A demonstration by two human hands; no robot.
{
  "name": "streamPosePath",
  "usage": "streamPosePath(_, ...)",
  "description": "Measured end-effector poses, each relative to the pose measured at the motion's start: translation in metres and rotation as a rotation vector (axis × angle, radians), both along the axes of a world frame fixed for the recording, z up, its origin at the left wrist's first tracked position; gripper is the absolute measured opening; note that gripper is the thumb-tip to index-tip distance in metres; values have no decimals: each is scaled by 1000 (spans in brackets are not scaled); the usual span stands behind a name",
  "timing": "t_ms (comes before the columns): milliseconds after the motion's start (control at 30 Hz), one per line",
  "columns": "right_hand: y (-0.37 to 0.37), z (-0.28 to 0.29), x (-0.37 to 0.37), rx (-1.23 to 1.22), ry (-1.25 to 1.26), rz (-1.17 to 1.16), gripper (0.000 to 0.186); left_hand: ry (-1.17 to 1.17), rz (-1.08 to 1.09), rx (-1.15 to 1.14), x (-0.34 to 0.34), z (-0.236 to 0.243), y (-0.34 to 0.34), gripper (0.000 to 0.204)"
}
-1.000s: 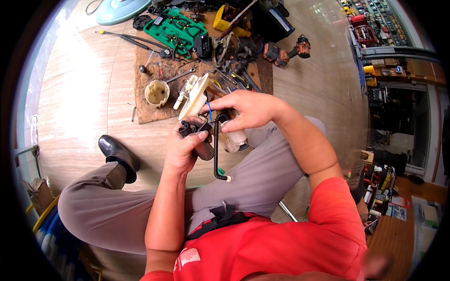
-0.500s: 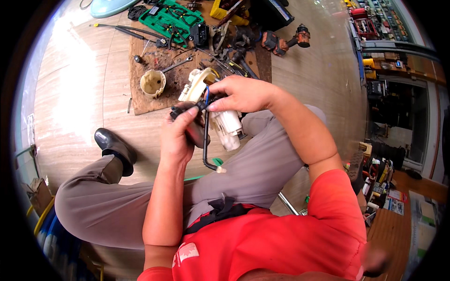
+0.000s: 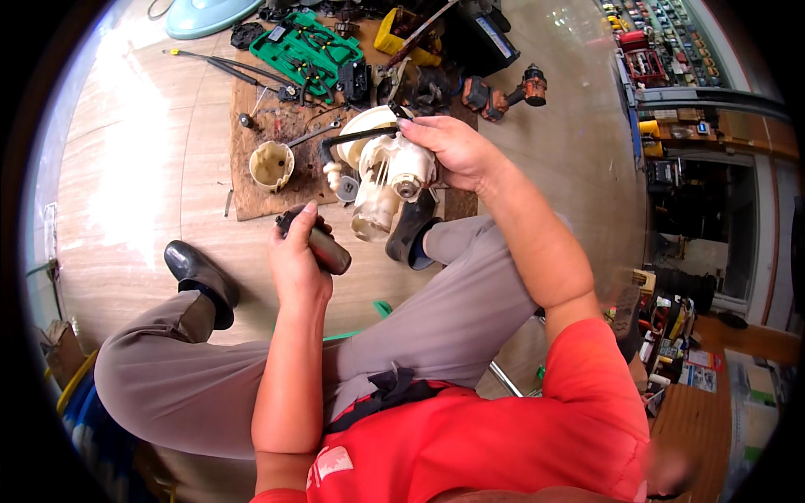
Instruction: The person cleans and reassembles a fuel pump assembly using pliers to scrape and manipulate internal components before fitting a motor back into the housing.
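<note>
My left hand [image 3: 300, 253] is wrapped round a dark metal cylinder with a black end, which looks like a fuel pump [image 3: 329, 251]. It is held above the floor in front of my lap. Farther out, my right hand [image 3: 457, 151] grips a white plastic fuel pump housing [image 3: 394, 168] by its right side, the fingers partly hidden behind it. A clear cup-like part [image 3: 374, 214] hangs at its lower end. From near my right fingertips a bent black hose [image 3: 360, 134] runs left and ends in a pale connector [image 3: 333, 176]. The two held parts are apart.
Beyond my hands lies a worn wooden board [image 3: 251, 134] with a cream plastic cup [image 3: 272, 166], a wrench [image 3: 314, 133] and a green tool case [image 3: 307, 52]. An orange and black cordless drill [image 3: 503, 94] and a dark battery [image 3: 478, 38] are at the right. My shoe [image 3: 201, 281] rests at the left.
My hands have separated. The right hand has carried the housing and hose up and away, turning them; the left has drawn down and left with the fuel pump, which now shows clearly.
</note>
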State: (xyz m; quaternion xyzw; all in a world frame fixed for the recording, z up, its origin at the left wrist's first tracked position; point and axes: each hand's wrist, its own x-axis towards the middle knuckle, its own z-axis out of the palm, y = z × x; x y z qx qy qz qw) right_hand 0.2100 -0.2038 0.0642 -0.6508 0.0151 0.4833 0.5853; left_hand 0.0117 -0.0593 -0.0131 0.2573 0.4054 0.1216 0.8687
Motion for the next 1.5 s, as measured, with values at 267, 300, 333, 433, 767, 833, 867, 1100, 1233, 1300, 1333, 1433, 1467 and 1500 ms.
streamPosePath(267, -4, -1, 4, 22, 15, -41, 35, 1, -13, -8, 1, 0, -4, 18)
streamPosePath(300, -5, -4, 5, 14, 9, -40, 34, 4, -18, -8, 1, 1, -4, 19)
streamPosePath(333, -8, -5, 6, 16, 15, -53, 34, 6, -23, -7, 2, 1, -5, 19)
streamPosePath(433, -8, -3, 8, 17, 37, -71, 33, 14, -24, -5, 1, -1, -4, 19)
streamPosePath(767, -5, 6, 6, 63, 96, -130, 35, 17, -39, -2, 1, -2, -6, 22)
streamPosePath(833, -13, -1, 14, 129, 129, -97, 37, 18, -39, 1, 2, 1, -7, 22)
streamPosePath(867, -13, -2, 15, 180, 152, -95, 38, 19, -36, 2, 2, 0, -7, 22)
streamPosePath(1100, -13, -2, 17, 295, 191, -115, 37, 28, -57, 23, 1, 3, -7, 22)
streamPosePath(1233, -16, -4, 18, 320, 203, -103, 38, 22, -70, 37, 2, 1, -8, 22)
streamPosePath(1300, -15, -3, 17, 308, 192, -109, 38, 14, -79, 17, 2, 3, -8, 23)
streamPosePath(1333, -14, -3, 16, 280, 170, -123, 38, 10, -84, 7, 2, 4, -8, 24)
streamPosePath(1433, -13, -1, 16, 271, 151, -123, 38, 4, -83, -23, 2, 6, -10, 26)
streamPosePath(1467, -14, 0, 16, 280, 153, -116, 38, 0, -86, -26, 2, 6, -10, 26)
streamPosePath(1500, -14, 0, 16, 277, 146, -124, 38, -4, -89, -28, 3, 5, -11, 27)
